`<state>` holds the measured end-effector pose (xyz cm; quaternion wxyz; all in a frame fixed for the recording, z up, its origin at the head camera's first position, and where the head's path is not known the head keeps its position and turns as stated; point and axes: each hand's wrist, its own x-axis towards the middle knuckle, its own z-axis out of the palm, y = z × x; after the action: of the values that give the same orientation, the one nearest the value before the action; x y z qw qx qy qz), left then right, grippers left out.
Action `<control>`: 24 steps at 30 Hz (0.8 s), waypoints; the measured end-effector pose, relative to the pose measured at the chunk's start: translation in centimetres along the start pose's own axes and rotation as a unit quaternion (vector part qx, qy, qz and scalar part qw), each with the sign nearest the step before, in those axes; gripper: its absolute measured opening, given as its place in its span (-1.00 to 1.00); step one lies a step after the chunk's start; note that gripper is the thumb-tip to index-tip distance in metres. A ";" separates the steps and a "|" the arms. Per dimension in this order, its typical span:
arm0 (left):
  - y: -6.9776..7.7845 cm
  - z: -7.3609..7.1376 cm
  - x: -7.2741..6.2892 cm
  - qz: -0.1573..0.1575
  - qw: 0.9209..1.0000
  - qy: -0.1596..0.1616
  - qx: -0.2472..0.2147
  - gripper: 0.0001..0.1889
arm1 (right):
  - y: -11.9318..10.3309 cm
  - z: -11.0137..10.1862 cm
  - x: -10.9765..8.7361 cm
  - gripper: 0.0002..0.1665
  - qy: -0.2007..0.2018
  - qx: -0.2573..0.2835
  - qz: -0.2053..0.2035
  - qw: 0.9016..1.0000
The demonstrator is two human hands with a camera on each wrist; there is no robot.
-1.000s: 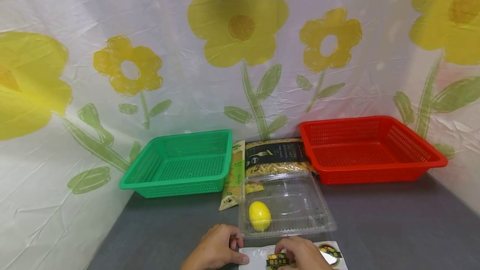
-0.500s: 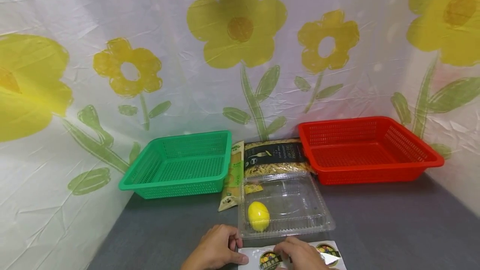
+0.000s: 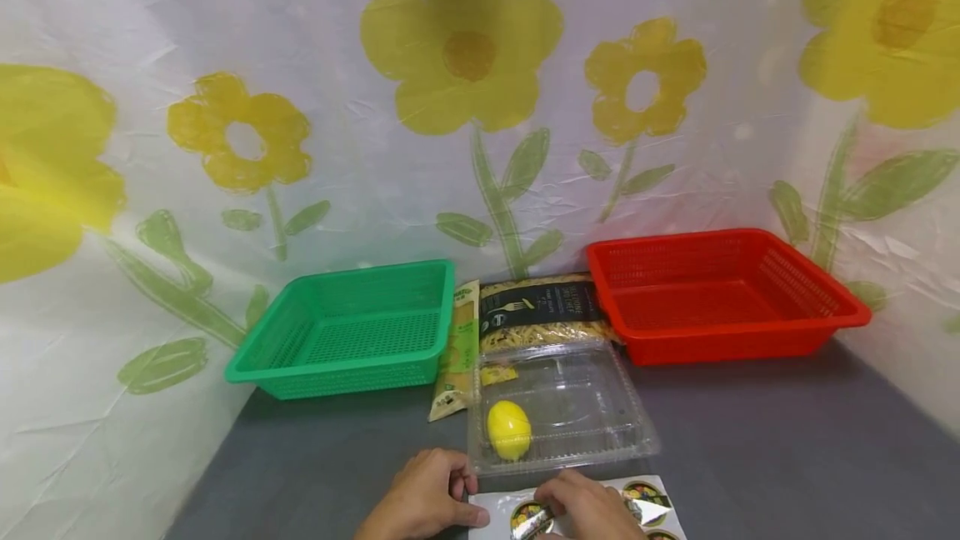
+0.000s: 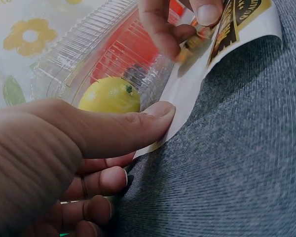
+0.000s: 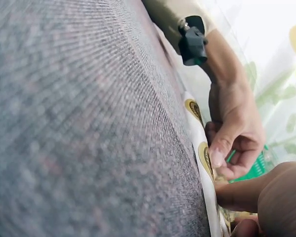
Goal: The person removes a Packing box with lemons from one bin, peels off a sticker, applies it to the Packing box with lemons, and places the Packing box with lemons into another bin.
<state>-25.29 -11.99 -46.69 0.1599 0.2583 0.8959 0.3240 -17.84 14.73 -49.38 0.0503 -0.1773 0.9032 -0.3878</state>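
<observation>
A white sticker sheet point(image 3: 617, 483) with round fruit-print labels lies at the table's front edge. My left hand point(image 3: 423, 493) holds its left edge, thumb on top and the other fingers curled beside and below. Over the middle of the sheet, my right hand point(image 3: 588, 507) pinches a round sticker point(image 4: 192, 45), which looks partly lifted in the left wrist view. The right wrist view shows both hands close together along the sheet. Just beyond stands a clear plastic clamshell box point(image 3: 577, 407) with a lemon point(image 3: 509, 430) at its left front.
Behind the box lie a pasta bag point(image 3: 543, 307) and a narrow green-and-tan packet point(image 3: 457, 352). A green basket point(image 3: 341, 373) stands at the back left, a red basket point(image 3: 738, 344) at the back right. A flower-print sheet hangs behind the table.
The right hand's fingers work at the middle label, which turns from flat to shiny and partly lifted. The left hand keeps its place on the sheet. The head view shifts slightly.
</observation>
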 end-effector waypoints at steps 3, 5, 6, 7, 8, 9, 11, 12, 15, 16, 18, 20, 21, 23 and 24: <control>-0.1 -0.2 0.0 0.002 1.000 0.005 -0.002 -0.70 | -0.1 0.0 0.2 -0.63 0.006 0.005 0.002 1.000; -0.2 -0.2 0.0 0.000 1.000 0.004 -0.003 -0.71 | -0.1 0.1 0.2 -0.63 0.016 -0.001 0.005 1.000; -0.2 -0.2 0.0 0.000 1.000 0.003 -0.005 -0.71 | -0.1 0.2 0.2 -0.62 0.021 -0.004 0.008 1.000; -0.2 -0.1 0.0 0.000 1.000 0.001 -0.003 -0.71 | -0.1 0.2 0.1 -0.62 0.026 -0.005 0.012 1.000; -0.2 0.0 0.0 -0.001 1.000 0.000 -0.002 -0.72 | -0.1 0.3 0.1 -0.61 0.032 -0.004 0.013 0.999; -0.2 0.1 0.1 -0.004 1.000 -0.001 -0.003 -0.72 | -0.1 0.3 0.1 -0.62 0.036 -0.001 0.014 0.999; -0.2 0.2 -0.1 -0.010 1.000 -0.001 -0.005 -0.73 | -0.2 0.3 0.1 -0.65 0.030 0.024 0.017 0.999; -0.1 0.2 -0.1 -0.014 1.000 -0.001 -0.007 -0.73 | -0.2 0.3 0.1 -0.66 0.026 0.041 0.015 0.999; 0.0 0.3 -0.1 -0.023 1.000 -0.002 -0.012 -0.75 | -0.3 0.0 0.0 -0.70 0.017 0.083 -0.003 0.996; 0.1 0.3 -0.1 -0.026 1.000 -0.004 -0.017 -0.76 | -0.4 0.0 -0.1 -0.72 0.014 0.096 -0.010 0.995; 0.2 0.3 -0.1 -0.032 0.999 -0.008 -0.024 -0.78 | -0.7 -0.2 -0.3 -0.76 0.011 0.120 -0.023 0.992; 0.2 0.2 -0.1 -0.036 0.999 -0.014 -0.033 -0.81 | -1.1 -0.4 -0.5 -0.82 0.006 0.141 -0.029 0.990; 0.2 0.1 -0.2 -0.039 0.998 -0.017 -0.039 -0.82 | -1.4 -0.4 -0.5 -0.85 0.003 0.151 -0.031 0.988; 0.2 -0.1 -0.3 -0.040 0.998 -0.020 -0.047 -0.84 | -1.9 -0.7 -0.6 -0.90 0.002 0.160 -0.043 0.986; 0.2 -0.2 -0.4 -0.039 0.998 -0.019 -0.048 -0.84 | -2.2 -0.9 -0.5 -0.91 0.004 0.161 -0.051 0.986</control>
<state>-24.99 -12.18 -46.35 0.2019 0.2218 0.8856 0.3547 -16.93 14.16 -47.16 0.0552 -0.2109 0.8188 -0.5311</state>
